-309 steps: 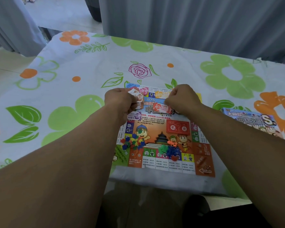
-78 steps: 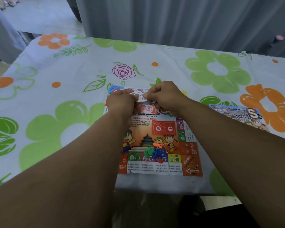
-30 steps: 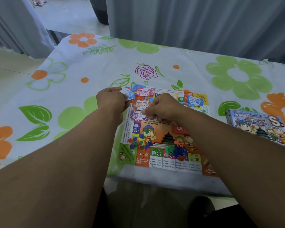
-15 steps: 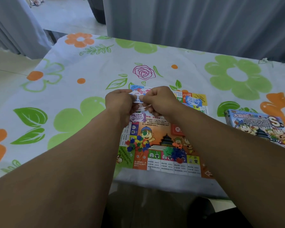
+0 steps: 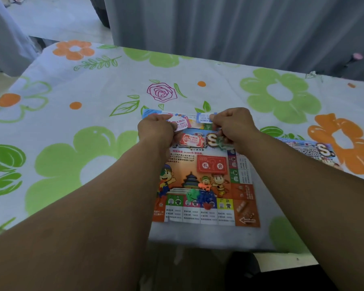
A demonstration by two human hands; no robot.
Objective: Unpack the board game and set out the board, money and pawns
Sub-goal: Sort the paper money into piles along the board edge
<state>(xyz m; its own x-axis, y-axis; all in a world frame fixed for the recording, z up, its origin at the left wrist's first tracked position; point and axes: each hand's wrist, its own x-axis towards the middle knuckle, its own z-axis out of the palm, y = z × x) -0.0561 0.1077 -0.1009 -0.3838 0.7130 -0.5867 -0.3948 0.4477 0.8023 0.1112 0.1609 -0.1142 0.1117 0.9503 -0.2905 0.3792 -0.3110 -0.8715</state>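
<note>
Half a second ago my two hands were pinched together over one strip of play money at the far edge of the board [image 5: 210, 185]; now they have come apart. My left hand [image 5: 156, 131] is curled shut, thumb and fingers nipping a pink note [image 5: 182, 123], and my right hand [image 5: 233, 127] is likewise closed, pinching a blue note [image 5: 203, 118] by its end. The two notes no longer touch, so I judge that I have just torn or peeled one bill away from the next.

A red note [image 5: 192, 140] already lies flat on the upper part of the board, between my wrists. The board lies open on the flowered surface [image 5: 93, 97], its near edge close to the surface's edge. A cluster of small plastic pawns [image 5: 200, 195], green, blue, orange and red, sits in a loose heap near the board's lower middle. The game box [image 5: 315, 152] lies just beyond my right forearm.

So the board is out and the pawns are unpacked but not yet sorted; the money is the step in hand, with these two notes waiting to be laid down.
</note>
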